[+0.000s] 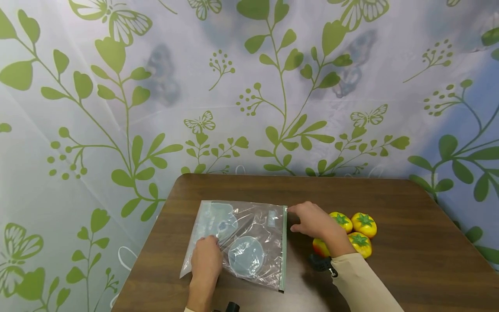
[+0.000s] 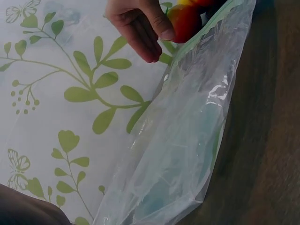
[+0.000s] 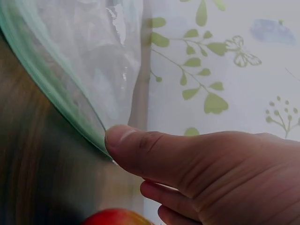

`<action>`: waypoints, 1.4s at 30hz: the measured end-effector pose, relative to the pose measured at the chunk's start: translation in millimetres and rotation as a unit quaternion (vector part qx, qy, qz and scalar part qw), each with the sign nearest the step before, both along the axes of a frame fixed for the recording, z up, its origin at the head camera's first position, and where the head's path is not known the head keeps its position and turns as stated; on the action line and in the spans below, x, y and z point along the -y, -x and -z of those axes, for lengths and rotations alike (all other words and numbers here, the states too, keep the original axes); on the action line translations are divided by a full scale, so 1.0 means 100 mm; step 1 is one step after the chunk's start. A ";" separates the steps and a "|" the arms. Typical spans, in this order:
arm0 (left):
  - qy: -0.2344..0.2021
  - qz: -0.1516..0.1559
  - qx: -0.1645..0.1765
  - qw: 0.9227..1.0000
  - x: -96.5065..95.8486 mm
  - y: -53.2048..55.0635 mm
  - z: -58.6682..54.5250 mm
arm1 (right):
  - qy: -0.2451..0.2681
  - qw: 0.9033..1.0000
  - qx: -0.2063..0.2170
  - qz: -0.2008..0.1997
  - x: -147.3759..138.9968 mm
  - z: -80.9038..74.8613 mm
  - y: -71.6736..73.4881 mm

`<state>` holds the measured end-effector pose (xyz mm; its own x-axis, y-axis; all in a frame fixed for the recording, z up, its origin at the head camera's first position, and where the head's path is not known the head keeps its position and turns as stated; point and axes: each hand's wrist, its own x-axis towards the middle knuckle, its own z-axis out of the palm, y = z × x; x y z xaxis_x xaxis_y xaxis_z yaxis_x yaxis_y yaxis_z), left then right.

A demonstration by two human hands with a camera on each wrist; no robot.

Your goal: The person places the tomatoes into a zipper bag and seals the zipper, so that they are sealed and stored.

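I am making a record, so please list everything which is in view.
table: one, brown, lower part of head view
cloth: one, whitish with green prints, behind the table
bag: one, clear with green edge, on the table
shapes: at least three, pale blue, on or in bag
fruits: four, yellow-red, right of bag
devices: two, black, near the sleeves
sleeves: two, beige, bottom edge
left hand: one, bare, on bag
right hand: one, bare, bag's far right corner

One clear bag (image 1: 257, 234), four yellow fruits (image 1: 364, 226) (counting the partly covered one), two hands (image 1: 206, 260), one table (image 1: 421, 242).
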<state>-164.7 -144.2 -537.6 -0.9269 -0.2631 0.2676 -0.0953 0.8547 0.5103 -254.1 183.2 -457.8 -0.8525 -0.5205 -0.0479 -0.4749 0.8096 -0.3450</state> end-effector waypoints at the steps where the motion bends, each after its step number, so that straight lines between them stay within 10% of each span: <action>1: -0.004 0.001 0.002 1.000 0.01 -0.02 -0.05 | -0.003 1.000 0.004 0.001 0.02 0.00 0.00; 12: -0.013 -0.010 0.012 1.000 0.22 0.08 0.16 | -0.048 0.999 0.016 -0.016 0.21 0.03 0.00; 19: -0.012 0.003 0.025 1.000 0.23 0.01 -0.03 | -0.043 0.999 0.015 -0.027 0.28 0.15 0.04; 24: 0.003 0.012 0.017 1.000 0.32 0.12 0.25 | -0.019 0.999 0.036 -0.013 0.31 0.18 0.06; 33: 0.027 0.026 0.013 0.999 0.36 0.16 0.35 | 0.031 0.999 -0.005 -0.003 0.35 0.30 0.07; 42: 0.023 0.025 0.026 0.999 0.29 0.06 0.12 | 0.016 0.999 -0.028 0.039 0.43 0.44 0.12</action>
<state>-170.5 -173.2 -550.1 -0.9516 -0.2049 0.2289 -0.0775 0.8811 0.4665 -266.1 140.6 -501.4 -0.8913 -0.4531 0.0177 -0.4306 0.8336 -0.3460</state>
